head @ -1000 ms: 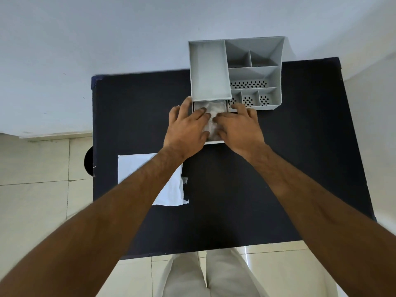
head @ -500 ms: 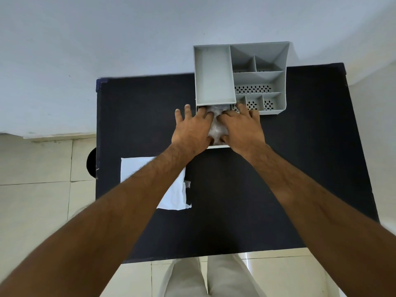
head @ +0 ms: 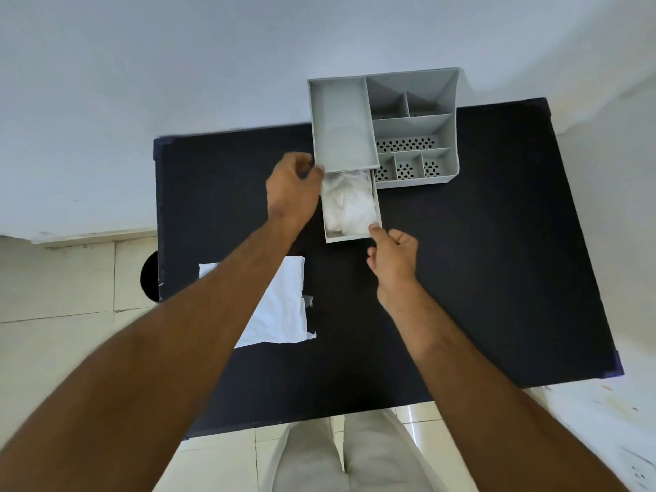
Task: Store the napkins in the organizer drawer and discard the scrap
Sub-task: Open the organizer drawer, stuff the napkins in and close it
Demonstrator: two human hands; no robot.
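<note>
Left hand curled — right hand (loose)

Grey plastic organizer with open compartments, standing at the far edge of the bench. Its drawer is pulled out toward the person from the organizer's left section, holding crumpled white napkins. A flat white napkin lies on the bench, nearer the person and left of the drawer.
</note>
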